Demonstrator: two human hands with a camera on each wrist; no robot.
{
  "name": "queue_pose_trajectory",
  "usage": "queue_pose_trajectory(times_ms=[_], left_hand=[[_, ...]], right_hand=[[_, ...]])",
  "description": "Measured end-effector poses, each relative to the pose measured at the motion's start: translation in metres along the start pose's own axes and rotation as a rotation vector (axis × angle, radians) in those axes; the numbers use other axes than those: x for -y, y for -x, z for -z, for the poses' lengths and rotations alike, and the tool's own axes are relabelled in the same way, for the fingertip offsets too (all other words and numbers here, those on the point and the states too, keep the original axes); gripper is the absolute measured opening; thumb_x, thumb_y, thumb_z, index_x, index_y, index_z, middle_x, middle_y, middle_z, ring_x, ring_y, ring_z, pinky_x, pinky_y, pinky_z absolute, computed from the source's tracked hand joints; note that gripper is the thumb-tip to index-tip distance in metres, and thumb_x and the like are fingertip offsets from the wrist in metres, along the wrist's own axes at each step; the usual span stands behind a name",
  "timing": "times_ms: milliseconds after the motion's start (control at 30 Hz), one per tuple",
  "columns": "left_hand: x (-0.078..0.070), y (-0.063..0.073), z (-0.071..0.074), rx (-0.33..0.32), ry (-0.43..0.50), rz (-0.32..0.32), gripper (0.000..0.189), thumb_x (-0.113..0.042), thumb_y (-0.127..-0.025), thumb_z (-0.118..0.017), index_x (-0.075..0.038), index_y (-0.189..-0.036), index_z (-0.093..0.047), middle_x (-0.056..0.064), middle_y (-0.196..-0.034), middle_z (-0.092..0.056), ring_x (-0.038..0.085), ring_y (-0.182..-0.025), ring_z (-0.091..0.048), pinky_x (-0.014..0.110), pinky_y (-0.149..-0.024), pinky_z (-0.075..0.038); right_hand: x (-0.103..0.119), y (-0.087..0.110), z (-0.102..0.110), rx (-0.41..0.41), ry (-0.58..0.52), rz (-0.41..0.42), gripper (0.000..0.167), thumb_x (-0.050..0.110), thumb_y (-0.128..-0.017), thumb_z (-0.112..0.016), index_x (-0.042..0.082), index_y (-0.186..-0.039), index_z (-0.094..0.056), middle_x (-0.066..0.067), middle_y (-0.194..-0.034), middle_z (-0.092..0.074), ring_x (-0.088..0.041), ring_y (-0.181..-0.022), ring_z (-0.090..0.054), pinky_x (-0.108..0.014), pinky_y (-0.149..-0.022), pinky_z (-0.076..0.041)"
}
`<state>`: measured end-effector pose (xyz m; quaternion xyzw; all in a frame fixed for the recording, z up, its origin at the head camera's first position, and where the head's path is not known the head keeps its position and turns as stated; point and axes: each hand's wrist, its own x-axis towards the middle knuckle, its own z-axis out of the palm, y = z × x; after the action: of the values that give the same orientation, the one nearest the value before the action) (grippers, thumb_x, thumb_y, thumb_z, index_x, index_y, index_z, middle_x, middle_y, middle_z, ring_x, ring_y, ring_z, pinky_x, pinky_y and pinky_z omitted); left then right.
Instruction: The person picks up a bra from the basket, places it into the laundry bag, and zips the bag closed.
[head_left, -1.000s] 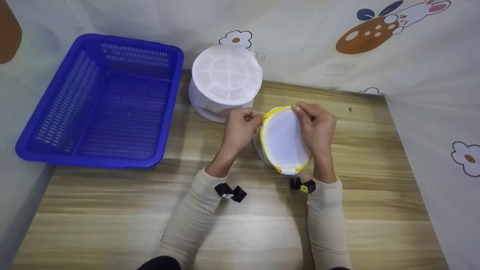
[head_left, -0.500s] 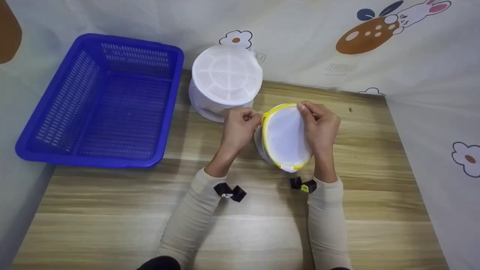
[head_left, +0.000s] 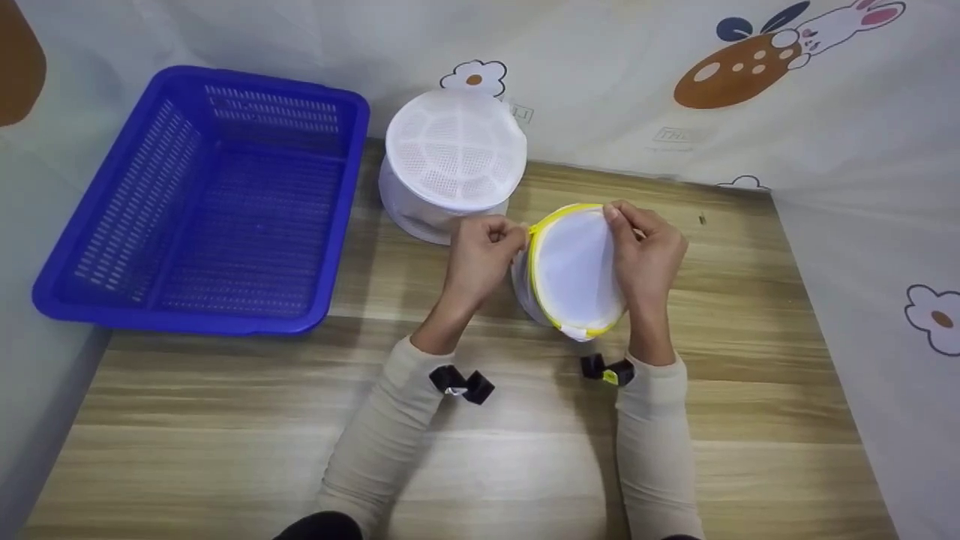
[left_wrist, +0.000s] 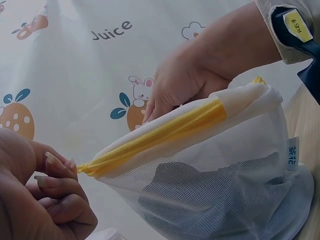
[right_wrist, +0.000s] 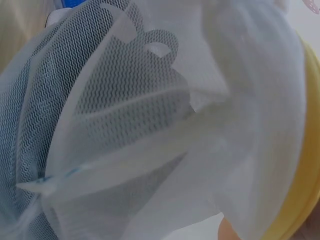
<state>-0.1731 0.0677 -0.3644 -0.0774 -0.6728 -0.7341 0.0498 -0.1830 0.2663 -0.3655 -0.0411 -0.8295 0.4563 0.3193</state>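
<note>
A white mesh laundry bag (head_left: 577,270) with a yellow zipper (left_wrist: 165,136) around its top stands on the table at centre right. Dark cloth (left_wrist: 215,195) shows through its mesh side in the left wrist view. My left hand (head_left: 484,259) pinches the zipper pull (left_wrist: 86,169) at the bag's left edge, fingers curled. On the far right side of the rim, my right hand (head_left: 649,251) grips the edge between thumb and fingers. The right wrist view is filled by the bag's mesh (right_wrist: 135,110), with a bit of the yellow zipper at its right.
A second white mesh bag (head_left: 456,150), round and upright, stands behind my left hand near the wall. The blue plastic basket (head_left: 330,262) sits to the left. A patterned sheet (head_left: 600,90) hangs behind the wooden table (head_left: 525,465).
My right hand has moved slightly up and to the right, and the bag's top has tilted and shifted that way. My left hand has stayed at the zipper pull.
</note>
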Motion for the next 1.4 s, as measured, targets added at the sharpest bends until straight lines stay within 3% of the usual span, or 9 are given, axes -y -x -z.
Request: queue_pose_trajectory(times_ms=[267,667,1100,1400], left_hand=[[0.0007,0.0000,0.0016,0.033,-0.017,-0.022,0.023,0.000,-0.085,-0.060,0.003,-0.063,-0.062,-0.003,-0.050,-0.047,0.006,-0.045,-0.039,0.019,-0.041,-0.028],[0.0007,-0.0003,0.0003,0.025,-0.013,-0.004,0.023,0.002,-0.085,-0.061,0.004,-0.061,-0.061,-0.002,-0.050,-0.046,0.006,-0.045,-0.036,0.019,-0.043,-0.028],[0.0007,0.0007,-0.0013,0.028,-0.017,-0.005,0.023,0.000,-0.084,-0.060,0.001,-0.061,-0.061,-0.004,-0.049,-0.046,0.006,-0.045,-0.038,0.020,-0.043,-0.029],[-0.0007,0.0010,-0.0005,0.015,-0.019,0.032,0.020,0.000,-0.083,-0.060,0.002,-0.063,-0.062,-0.004,-0.049,-0.046,0.006,-0.043,-0.038,0.019,-0.041,-0.027]], right_hand=[[0.0019,0.0003,0.0019,-0.018,0.011,-0.092,0.014,0.016,-0.085,-0.074,0.004,-0.093,-0.077,-0.004,-0.091,-0.072,-0.010,-0.077,-0.064,-0.022,-0.069,-0.052],[-0.0005,-0.0007,0.0018,-0.057,0.036,-0.179,0.018,0.022,-0.085,-0.073,0.007,-0.095,-0.077,-0.005,-0.089,-0.072,-0.008,-0.075,-0.062,-0.021,-0.069,-0.047],[-0.0020,-0.0005,0.0030,-0.058,0.029,-0.236,0.020,0.022,-0.086,-0.072,0.006,-0.098,-0.076,-0.007,-0.091,-0.071,-0.009,-0.077,-0.062,-0.022,-0.068,-0.048],[0.0006,0.0014,0.0002,-0.059,0.068,-0.229,0.018,0.024,-0.087,-0.071,0.009,-0.094,-0.078,-0.004,-0.087,-0.071,-0.009,-0.075,-0.060,-0.022,-0.066,-0.046]])
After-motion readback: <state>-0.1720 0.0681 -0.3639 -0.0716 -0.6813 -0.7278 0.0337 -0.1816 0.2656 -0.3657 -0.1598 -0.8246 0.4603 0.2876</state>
